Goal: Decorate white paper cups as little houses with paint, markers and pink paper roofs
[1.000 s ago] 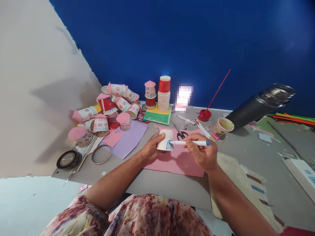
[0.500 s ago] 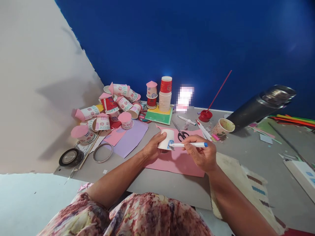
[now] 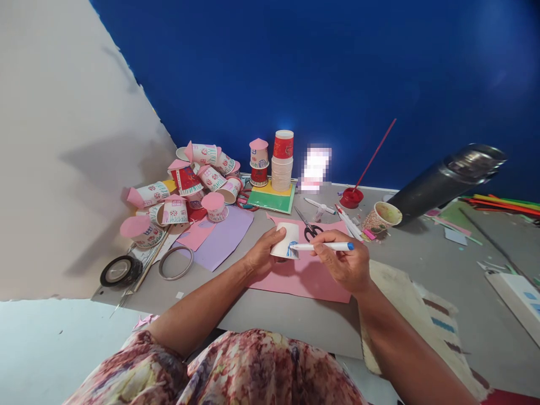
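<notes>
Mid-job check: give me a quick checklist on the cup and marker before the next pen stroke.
1. Paper cup gripped by left hand: ok, fingers wrap its side.
2. Marker held in right hand: ok, blue cap end points right.
3. Marker tip on the cup's blue drawing: ok, tip meets the marks near the rim.
4. Cup over the pink paper sheet: ok.
5. Scissors apart from both hands: ok, lying just behind the cup.
6. Ink flow from the tip: cannot tell.
</notes>
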Tool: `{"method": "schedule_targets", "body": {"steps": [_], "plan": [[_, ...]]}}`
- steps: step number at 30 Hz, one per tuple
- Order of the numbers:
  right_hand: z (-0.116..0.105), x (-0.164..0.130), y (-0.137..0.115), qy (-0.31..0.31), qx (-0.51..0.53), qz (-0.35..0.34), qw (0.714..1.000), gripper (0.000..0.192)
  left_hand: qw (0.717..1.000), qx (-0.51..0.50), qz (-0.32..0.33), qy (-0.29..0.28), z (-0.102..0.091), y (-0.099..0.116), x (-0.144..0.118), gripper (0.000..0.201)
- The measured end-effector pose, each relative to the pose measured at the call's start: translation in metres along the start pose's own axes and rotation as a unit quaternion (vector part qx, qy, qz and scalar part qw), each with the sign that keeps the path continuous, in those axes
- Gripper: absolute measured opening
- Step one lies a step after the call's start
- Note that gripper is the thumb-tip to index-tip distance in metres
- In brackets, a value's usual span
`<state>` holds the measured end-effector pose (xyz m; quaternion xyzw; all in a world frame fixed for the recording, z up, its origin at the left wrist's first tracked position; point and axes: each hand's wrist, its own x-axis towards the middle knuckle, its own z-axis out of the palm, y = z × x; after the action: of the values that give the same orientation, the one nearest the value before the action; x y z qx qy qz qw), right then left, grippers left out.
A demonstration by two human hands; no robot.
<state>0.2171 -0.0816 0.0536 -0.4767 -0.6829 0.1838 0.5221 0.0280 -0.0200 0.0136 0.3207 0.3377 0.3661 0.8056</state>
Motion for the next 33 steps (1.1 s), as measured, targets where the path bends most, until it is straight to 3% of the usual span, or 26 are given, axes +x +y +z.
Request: {"method": "schedule_targets", "body": {"steps": [33], "plan": [[-0.0017,0.0014,-0.003,0.044,-0.006,-0.017,0.999,0.016,1.0,-0.004,0.008,-0.002,-0.0024,-0.0042,0.0027,0.051]]}}
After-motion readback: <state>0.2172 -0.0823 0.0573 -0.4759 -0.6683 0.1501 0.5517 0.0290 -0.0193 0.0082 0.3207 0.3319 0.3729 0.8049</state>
